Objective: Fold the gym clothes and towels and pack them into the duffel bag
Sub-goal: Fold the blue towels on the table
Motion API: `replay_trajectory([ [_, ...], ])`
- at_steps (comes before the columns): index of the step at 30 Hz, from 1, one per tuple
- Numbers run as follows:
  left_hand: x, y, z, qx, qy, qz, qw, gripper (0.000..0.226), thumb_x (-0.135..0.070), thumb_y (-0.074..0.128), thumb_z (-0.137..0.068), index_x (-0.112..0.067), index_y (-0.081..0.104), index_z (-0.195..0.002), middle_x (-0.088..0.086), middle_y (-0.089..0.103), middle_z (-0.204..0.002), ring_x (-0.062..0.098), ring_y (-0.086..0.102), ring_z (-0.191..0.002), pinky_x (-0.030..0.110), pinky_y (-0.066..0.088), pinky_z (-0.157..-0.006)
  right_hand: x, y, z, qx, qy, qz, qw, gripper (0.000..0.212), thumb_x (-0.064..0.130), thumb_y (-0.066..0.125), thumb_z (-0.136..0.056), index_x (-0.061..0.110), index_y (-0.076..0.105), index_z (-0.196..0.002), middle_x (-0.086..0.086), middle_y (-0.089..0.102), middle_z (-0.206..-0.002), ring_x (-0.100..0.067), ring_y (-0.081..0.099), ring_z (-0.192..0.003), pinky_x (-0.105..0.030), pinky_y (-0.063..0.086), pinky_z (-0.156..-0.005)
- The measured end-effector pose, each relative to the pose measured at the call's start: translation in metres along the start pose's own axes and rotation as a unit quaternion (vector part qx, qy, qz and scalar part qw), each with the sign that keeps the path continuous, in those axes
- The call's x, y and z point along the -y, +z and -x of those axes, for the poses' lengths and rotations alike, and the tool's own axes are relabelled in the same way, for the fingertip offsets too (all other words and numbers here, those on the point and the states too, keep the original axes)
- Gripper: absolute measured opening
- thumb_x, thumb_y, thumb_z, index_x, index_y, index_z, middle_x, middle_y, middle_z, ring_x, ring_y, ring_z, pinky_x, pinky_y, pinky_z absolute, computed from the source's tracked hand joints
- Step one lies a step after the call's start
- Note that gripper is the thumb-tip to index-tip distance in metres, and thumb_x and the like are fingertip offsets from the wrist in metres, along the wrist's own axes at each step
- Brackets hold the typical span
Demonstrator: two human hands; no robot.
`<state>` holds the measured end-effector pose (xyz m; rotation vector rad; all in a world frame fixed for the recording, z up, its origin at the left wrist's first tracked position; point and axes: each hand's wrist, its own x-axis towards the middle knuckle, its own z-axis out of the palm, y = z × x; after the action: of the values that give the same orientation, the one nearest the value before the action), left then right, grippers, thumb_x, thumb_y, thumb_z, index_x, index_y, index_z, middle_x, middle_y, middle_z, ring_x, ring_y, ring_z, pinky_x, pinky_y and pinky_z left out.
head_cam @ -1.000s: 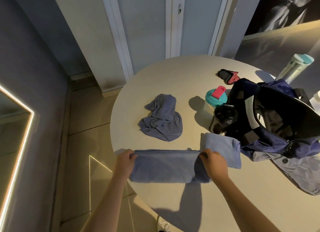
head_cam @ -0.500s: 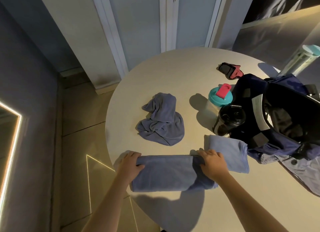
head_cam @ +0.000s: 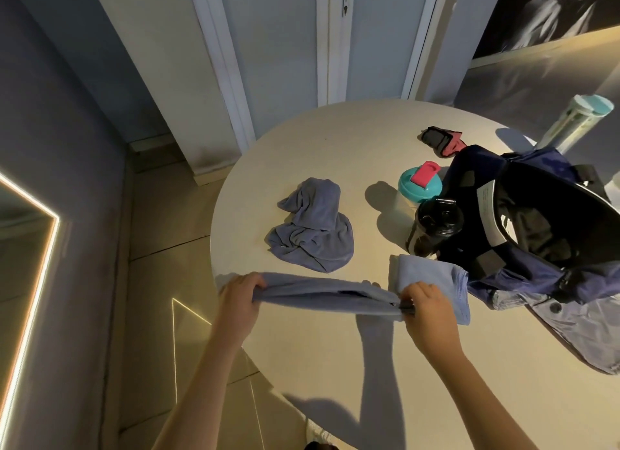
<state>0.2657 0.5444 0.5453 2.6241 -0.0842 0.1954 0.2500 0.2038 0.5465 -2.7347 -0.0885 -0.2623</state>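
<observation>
A blue towel (head_cam: 322,293) is stretched into a narrow band just above the round table (head_cam: 352,137), near its front-left edge. My left hand (head_cam: 240,297) grips its left end and my right hand (head_cam: 426,307) pinches its right end. A folded light-blue towel (head_cam: 432,280) lies behind my right hand. A crumpled blue-grey towel (head_cam: 313,233) sits farther back. The open navy duffel bag (head_cam: 523,275) stands at the right, its inside dark.
Next to the bag stand a black bottle (head_cam: 436,223) and a teal-lidded shaker with a pink cap (head_cam: 419,186). A black-and-pink item (head_cam: 441,141) lies at the back, a tall clear bottle (head_cam: 577,121) far right. A grey garment (head_cam: 577,335) lies under the bag.
Both hands have lifted the folded blue towel off the table and pulled it taut, so it now appears as a thin band. The view shifted slightly downward.
</observation>
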Motion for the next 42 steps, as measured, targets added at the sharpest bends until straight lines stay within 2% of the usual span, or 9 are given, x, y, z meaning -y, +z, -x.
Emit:
replay_trajectory([
  [8, 0.004, 0.044, 0.105, 0.098, 0.006, -0.106, 0.99, 0.046, 0.009, 0.083, -0.039, -0.023, 0.057, -0.059, -0.012, 0.055, -0.068, 0.012, 0.058, -0.068, 0.023, 0.044, -0.055, -0.02, 0.032, 0.095, 0.18, 0.009, 0.066, 0.981, 0.04, -0.001, 0.084, -0.037, 0.015, 0.057, -0.061, -0.002, 0.055, -0.064, -0.023, 0.051, -0.05, -0.024, 0.022, -0.046],
  [11, 0.005, 0.05, 0.124, 0.112, -0.046, -0.086, 0.989, 0.033, 0.002, 0.082, -0.052, -0.022, 0.064, -0.066, -0.011, 0.059, -0.077, 0.013, 0.061, -0.077, 0.028, 0.048, -0.063, -0.023, 0.035, 0.116, 0.199, 0.024, 0.033, 0.979, 0.018, 0.011, 0.07, -0.048, 0.015, 0.059, -0.062, 0.0, 0.054, -0.066, -0.021, 0.052, -0.048, -0.013, 0.012, -0.046],
  [14, -0.004, 0.049, 0.122, 0.104, -0.096, -0.065, 0.988, 0.009, -0.008, 0.065, -0.079, -0.017, 0.067, -0.079, -0.008, 0.059, -0.086, 0.011, 0.058, -0.081, 0.03, 0.049, -0.074, -0.018, 0.031, 0.123, 0.166, 0.035, -0.011, 0.985, 0.018, 0.019, 0.048, -0.07, 0.012, 0.065, -0.072, -0.001, 0.054, -0.074, -0.022, 0.054, -0.056, -0.02, 0.029, -0.048],
  [18, -0.008, 0.052, 0.107, 0.058, -0.209, 0.049, 0.975, 0.008, -0.012, 0.063, -0.085, -0.011, 0.056, -0.088, -0.001, 0.053, -0.088, 0.011, 0.053, -0.07, 0.024, 0.041, -0.059, -0.006, 0.028, 0.116, 0.18, 0.209, -0.082, 0.958, 0.015, 0.021, 0.046, -0.094, 0.016, 0.054, -0.105, 0.002, 0.049, -0.093, -0.018, 0.048, -0.077, -0.029, 0.036, -0.065],
  [23, -0.004, 0.052, 0.096, 0.083, -0.243, 0.076, 0.963, 0.014, -0.001, 0.059, -0.085, -0.009, 0.052, -0.093, 0.006, 0.059, -0.082, 0.014, 0.055, -0.066, 0.021, 0.04, -0.051, 0.005, 0.03, 0.104, 0.161, 0.284, -0.17, 0.93, 0.018, 0.007, 0.05, -0.09, 0.012, 0.049, -0.107, -0.001, 0.056, -0.091, -0.021, 0.051, -0.074, -0.019, 0.035, -0.051],
  [32, 0.009, 0.04, 0.099, 0.124, -0.232, 0.028, 0.964, 0.017, 0.0, 0.058, -0.085, -0.01, 0.058, -0.099, 0.009, 0.064, -0.087, 0.026, 0.063, -0.08, 0.036, 0.05, -0.062, -0.007, 0.034, 0.105, 0.173, 0.356, -0.155, 0.905, 0.021, 0.007, 0.046, -0.089, 0.007, 0.053, -0.109, -0.006, 0.058, -0.095, -0.024, 0.056, -0.08, -0.036, 0.05, -0.068],
  [35, -0.006, 0.051, 0.101, 0.06, -0.193, -0.077, 0.976, 0.029, -0.004, 0.062, -0.083, -0.006, 0.058, -0.112, 0.009, 0.059, -0.105, 0.024, 0.058, -0.093, 0.028, 0.046, -0.069, 0.002, 0.039, 0.107, 0.13, 0.303, -0.062, 0.942, 0.028, 0.003, 0.049, -0.086, 0.007, 0.056, -0.112, -0.012, 0.055, -0.108, -0.028, 0.054, -0.091, -0.037, 0.049, -0.073],
  [39, -0.027, 0.063, 0.085, 0.03, -0.057, -0.114, 0.991, 0.048, -0.005, 0.079, -0.066, -0.01, 0.065, -0.112, 0.009, 0.06, -0.113, 0.03, 0.06, -0.102, 0.043, 0.055, -0.076, 0.016, 0.041, 0.093, 0.079, 0.218, -0.012, 0.973, 0.029, 0.004, 0.06, -0.084, 0.004, 0.059, -0.113, -0.018, 0.058, -0.113, -0.034, 0.057, -0.091, -0.037, 0.051, -0.069],
  [42, -0.026, 0.075, 0.071, 0.075, -0.014, -0.13, 0.989, 0.056, -0.019, 0.086, -0.058, -0.014, 0.066, -0.11, 0.009, 0.064, -0.117, 0.028, 0.053, -0.112, 0.047, 0.054, -0.08, 0.014, 0.045, 0.077, 0.102, 0.202, -0.006, 0.974, 0.041, 0.018, 0.055, -0.092, 0.012, 0.05, -0.132, -0.012, 0.05, -0.134, -0.033, 0.051, -0.114, -0.04, 0.048, -0.09],
])
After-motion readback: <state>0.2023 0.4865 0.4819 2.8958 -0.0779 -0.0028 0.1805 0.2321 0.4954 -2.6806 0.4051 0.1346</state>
